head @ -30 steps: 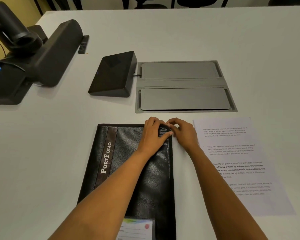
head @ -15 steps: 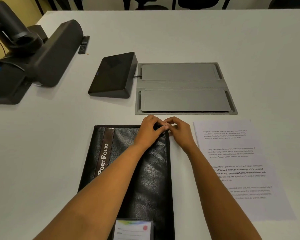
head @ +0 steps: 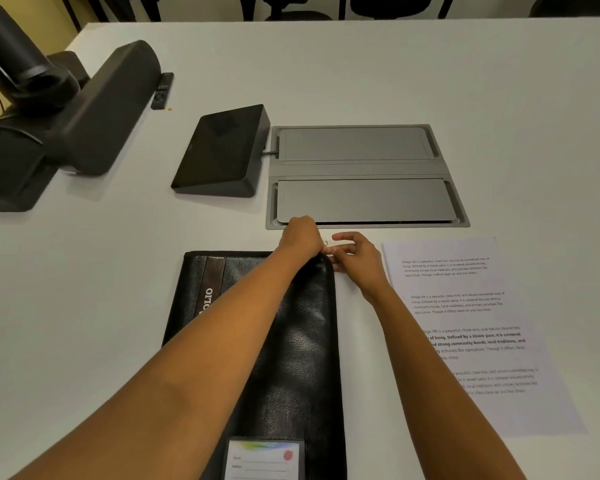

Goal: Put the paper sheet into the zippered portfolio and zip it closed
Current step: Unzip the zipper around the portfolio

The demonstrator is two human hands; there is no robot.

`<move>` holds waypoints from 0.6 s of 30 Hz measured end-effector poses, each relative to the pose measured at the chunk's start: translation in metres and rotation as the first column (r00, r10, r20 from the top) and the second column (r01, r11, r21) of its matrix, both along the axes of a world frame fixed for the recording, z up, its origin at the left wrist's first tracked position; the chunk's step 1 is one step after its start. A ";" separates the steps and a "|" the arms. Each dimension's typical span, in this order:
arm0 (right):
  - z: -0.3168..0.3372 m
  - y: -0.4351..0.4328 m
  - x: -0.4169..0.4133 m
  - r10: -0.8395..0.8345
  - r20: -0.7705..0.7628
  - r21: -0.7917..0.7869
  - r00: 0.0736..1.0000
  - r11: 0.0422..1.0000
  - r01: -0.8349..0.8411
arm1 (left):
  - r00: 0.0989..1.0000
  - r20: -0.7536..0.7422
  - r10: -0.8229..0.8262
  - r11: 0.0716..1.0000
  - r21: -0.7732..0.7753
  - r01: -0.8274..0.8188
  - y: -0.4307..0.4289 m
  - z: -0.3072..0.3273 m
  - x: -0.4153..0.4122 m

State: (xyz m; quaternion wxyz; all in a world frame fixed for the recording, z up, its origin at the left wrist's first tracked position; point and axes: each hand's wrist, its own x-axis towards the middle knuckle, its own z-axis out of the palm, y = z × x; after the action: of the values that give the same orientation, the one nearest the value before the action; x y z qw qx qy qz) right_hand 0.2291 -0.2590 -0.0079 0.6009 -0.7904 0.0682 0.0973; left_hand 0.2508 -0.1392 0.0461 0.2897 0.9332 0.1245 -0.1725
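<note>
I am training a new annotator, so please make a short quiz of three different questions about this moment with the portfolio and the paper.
1. True or false: the paper sheet is already inside the portfolio.
2. Which corner of the portfolio do both hands work at? A near left, B far right, C near right.
3. Fill in: the sheet lies to the ____ of the portfolio.

Key: 1 false, it lies on the table. 2 B, left hand and right hand meet there. 3 right.
</note>
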 end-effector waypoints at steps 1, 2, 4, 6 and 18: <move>0.000 0.000 -0.001 0.014 -0.004 -0.034 1.000 0.999 -0.014 | 1.000 0.007 0.011 1.000 0.005 -0.011 -0.001 -0.001 0.000; 0.000 0.001 -0.002 0.029 0.004 -0.091 1.000 0.995 -0.029 | 1.000 0.015 0.024 1.000 0.010 -0.024 -0.001 -0.003 -0.001; -0.001 0.005 -0.007 0.046 0.027 -0.216 0.999 0.976 -0.039 | 0.997 0.035 0.068 0.998 0.012 -0.068 -0.003 -0.006 -0.004; -0.001 0.010 -0.012 0.047 0.041 -0.280 0.998 0.959 -0.034 | 0.991 0.057 0.124 0.992 0.010 -0.125 -0.004 -0.011 -0.008; 0.000 0.001 -0.023 -0.029 0.001 -0.302 1.000 0.953 0.028 | 0.936 0.141 0.321 0.895 0.278 -0.349 0.045 -0.021 -0.016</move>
State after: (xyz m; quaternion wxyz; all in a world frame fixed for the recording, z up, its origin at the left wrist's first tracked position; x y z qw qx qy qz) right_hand 0.2061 -0.2581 -0.0076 0.4744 -0.8717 0.0947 0.0782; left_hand 0.2348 -0.0941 0.0252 0.1760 0.9376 0.2946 -0.0563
